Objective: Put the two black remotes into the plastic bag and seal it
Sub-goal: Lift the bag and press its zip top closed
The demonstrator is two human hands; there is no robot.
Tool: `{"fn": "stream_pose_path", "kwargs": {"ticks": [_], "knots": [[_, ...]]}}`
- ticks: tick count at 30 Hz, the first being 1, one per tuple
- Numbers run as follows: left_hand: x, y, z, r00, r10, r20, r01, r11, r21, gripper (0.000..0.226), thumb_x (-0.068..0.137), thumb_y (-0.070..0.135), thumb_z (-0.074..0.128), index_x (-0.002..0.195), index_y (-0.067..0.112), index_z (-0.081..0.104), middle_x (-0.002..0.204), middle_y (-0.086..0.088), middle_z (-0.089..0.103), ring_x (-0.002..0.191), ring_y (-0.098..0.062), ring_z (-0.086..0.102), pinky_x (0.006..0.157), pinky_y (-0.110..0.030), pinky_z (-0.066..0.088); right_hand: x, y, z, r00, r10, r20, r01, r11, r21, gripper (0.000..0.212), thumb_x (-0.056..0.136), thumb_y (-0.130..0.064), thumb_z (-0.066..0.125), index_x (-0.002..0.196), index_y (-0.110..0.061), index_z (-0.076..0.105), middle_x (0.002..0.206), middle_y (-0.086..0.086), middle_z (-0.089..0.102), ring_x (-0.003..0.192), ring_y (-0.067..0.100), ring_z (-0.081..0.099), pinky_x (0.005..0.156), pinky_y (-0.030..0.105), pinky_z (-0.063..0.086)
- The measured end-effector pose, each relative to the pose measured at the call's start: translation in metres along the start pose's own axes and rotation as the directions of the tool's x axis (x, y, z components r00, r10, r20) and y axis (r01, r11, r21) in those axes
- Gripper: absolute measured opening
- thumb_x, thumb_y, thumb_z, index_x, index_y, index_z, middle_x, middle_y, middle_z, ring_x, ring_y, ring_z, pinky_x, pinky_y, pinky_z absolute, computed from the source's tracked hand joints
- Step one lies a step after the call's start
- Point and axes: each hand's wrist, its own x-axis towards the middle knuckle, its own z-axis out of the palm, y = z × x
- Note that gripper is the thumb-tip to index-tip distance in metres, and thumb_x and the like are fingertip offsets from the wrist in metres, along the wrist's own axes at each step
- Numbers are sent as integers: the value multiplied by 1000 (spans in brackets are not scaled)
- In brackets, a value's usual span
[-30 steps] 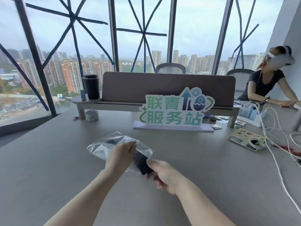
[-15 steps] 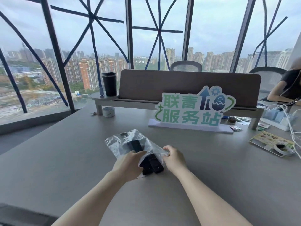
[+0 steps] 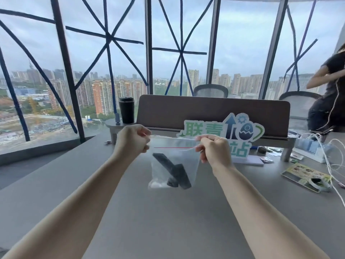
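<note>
A clear plastic bag (image 3: 186, 157) with a red zip line hangs upright above the grey table (image 3: 168, 221). Two black remotes (image 3: 174, 172) lie crossed inside it near the bottom. My left hand (image 3: 133, 140) pinches the bag's top left corner. My right hand (image 3: 213, 150) pinches the top right corner. The bag's top edge is stretched taut between the two hands. Whether the zip strip is pressed closed cannot be told.
A green and white sign (image 3: 224, 135) stands behind the bag before a brown divider (image 3: 212, 111). A black tumbler (image 3: 127, 109) sits on a shelf at left. Cables (image 3: 334, 161), a leaflet (image 3: 304, 173) and small items lie at right. A person (image 3: 330, 90) is at far right.
The bag with both remotes has been lifted off the table and now hangs upright. Both hands moved from the bag's opening on the table to its top corners.
</note>
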Motion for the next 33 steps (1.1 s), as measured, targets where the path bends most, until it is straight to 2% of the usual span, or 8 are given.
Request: {"fn": "stream_pose_path", "kwargs": {"ticks": [6, 10, 13, 16, 19, 26, 31, 33], "knots": [[16, 41, -9, 994, -6, 107, 19, 992, -123, 19, 74, 5, 76, 63, 19, 70, 57, -5, 65, 51, -14, 58, 46, -17, 48, -2, -41, -20, 996, -38, -75, 44, 996, 83, 25, 85, 0, 52, 82, -8, 76, 61, 9, 71, 35, 12, 50, 36, 23, 44], [5, 41, -8, 970, -32, 240, 90, 967, -237, 5, 74, 7, 76, 77, 11, 76, 74, -12, 69, 65, -15, 62, 57, -15, 53, -4, -40, -31, 996, -9, -84, 16, 997, 81, 22, 86, 1, 53, 81, -5, 74, 64, 12, 73, 37, 14, 52, 36, 22, 45], [-6, 32, -1, 937, -5, 348, 96, 965, -245, 19, 71, 10, 79, 89, 11, 76, 84, -10, 75, 76, -13, 66, 69, -14, 54, -4, -36, -37, 996, 33, -83, -25, 996, 86, 21, 86, 1, 53, 81, -4, 72, 64, 12, 72, 37, 14, 54, 36, 21, 46], [-16, 22, 9, 955, 30, 295, 14, 989, -144, 18, 70, 6, 78, 82, 19, 76, 73, 6, 75, 69, -12, 65, 72, -20, 53, -7, -35, -44, 994, 14, -112, -6, 997, 75, 21, 86, 0, 54, 81, -5, 73, 64, 11, 73, 37, 14, 56, 36, 23, 47], [-21, 13, 18, 984, 18, 179, -10, 999, -48, 8, 74, 12, 76, 71, 20, 75, 56, 7, 67, 53, -12, 54, 51, -18, 49, -9, -35, -48, 992, 7, -124, 4, 997, 81, 20, 86, 1, 54, 81, -4, 74, 63, 11, 72, 35, 14, 55, 36, 23, 48], [-31, 23, 35, 980, -98, 172, 150, 937, -316, 12, 78, 19, 74, 82, 9, 74, 75, 0, 72, 61, -12, 57, 50, -21, 46, -10, -42, -69, 975, -58, -214, 72, 996, 56, 18, 87, -2, 58, 86, -3, 75, 63, 10, 73, 35, 13, 58, 37, 23, 51], [-36, 49, 48, 978, -35, 205, 128, 879, -460, 3, 79, 12, 71, 78, 10, 73, 74, 2, 71, 50, -5, 56, 42, -17, 43, -6, -43, -78, 895, -352, -274, 299, 929, -219, 19, 88, -14, 60, 101, -15, 75, 67, -6, 67, 46, 5, 55, 56, 27, 48], [-39, 58, 55, 974, -8, 226, 115, 880, -461, 7, 80, 8, 69, 74, 12, 71, 70, 2, 69, 47, -7, 54, 39, -18, 41, -11, -46, -70, 833, -543, -106, 458, 784, -419, 18, 86, -21, 67, 102, -21, 75, 73, -12, 63, 62, 2, 55, 67, 24, 44]]}}
